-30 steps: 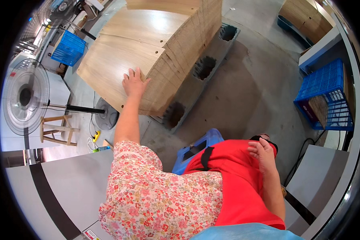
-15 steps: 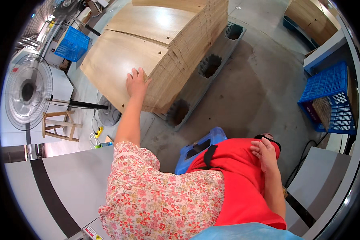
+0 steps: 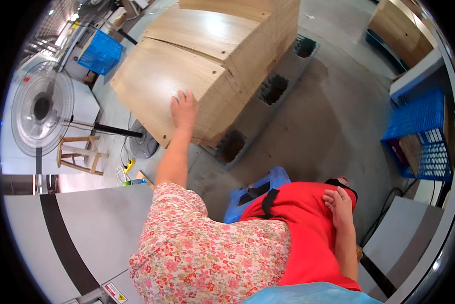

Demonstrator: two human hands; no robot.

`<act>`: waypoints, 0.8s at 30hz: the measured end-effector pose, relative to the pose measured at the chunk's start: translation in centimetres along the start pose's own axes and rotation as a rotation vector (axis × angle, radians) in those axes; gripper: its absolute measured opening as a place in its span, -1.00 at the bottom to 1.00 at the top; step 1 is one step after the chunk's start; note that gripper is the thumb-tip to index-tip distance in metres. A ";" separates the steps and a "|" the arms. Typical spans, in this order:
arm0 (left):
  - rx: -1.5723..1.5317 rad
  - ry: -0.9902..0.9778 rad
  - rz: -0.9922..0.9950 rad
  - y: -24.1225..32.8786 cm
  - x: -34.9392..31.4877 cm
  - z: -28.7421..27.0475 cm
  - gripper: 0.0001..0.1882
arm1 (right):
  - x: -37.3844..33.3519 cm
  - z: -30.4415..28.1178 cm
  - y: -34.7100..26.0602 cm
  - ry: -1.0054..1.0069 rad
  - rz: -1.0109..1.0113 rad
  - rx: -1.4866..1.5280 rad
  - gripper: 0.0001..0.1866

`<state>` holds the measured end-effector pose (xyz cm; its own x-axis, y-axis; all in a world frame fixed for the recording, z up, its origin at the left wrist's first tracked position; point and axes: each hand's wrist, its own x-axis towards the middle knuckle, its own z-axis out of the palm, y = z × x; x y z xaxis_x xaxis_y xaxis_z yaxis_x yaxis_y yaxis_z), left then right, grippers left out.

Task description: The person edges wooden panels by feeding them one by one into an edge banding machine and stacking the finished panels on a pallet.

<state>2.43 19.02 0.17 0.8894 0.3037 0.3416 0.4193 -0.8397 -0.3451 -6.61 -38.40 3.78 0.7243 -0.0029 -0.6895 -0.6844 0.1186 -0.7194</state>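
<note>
The large stack of flat light-brown wood-grain panels (image 3: 245, 81) stands on a grey plastic pallet (image 3: 253, 120), and its near top panel (image 3: 156, 76) might slip if pushed sideways by the left hand (image 3: 184, 114), lying open upon it, while the right hand (image 3: 342, 209) is empty, fingers loosely open.

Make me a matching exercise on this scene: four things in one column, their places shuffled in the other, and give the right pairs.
Things
1. Left hand
2. Grey pallet
3. Right hand
4. Wooden stool

Places
A. Beside or on the red cloth over the person's lap
B. At the left of the picture, near the standing fan
C. At the edge of the stack of wooden boards, fingers spread
D. Underneath that stack, with its dark openings showing

Right pairs: 1-C, 2-D, 3-A, 4-B
</note>
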 end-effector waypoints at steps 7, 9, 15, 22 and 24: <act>-0.090 -0.063 -0.054 1.2 -1.0 -1.0 -0.28 | 0.6 0.1 0.2 -0.052 -0.009 -0.021 -0.66; -0.110 -0.082 -0.066 1.4 -1.0 -1.0 -0.29 | 0.3 0.2 0.0 -0.042 -0.003 -0.024 -0.66; -0.106 -0.083 -0.072 1.5 0.6 -1.3 -0.31 | 0.3 0.0 0.2 -0.044 -0.001 0.014 -0.66; -0.109 -0.016 0.002 1.0 2.3 -0.5 -0.33 | 0.2 0.0 0.1 -0.037 -0.017 -0.015 -0.63; -0.106 0.044 0.042 0.4 2.6 -0.3 -0.34 | 0.2 0.1 0.1 -0.041 -0.009 -0.012 -0.63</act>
<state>4.90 19.33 1.14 0.8962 0.2488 0.3673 0.3577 -0.8951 -0.2662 -6.54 -38.33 3.56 0.7333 0.0363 -0.6789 -0.6783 0.1068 -0.7270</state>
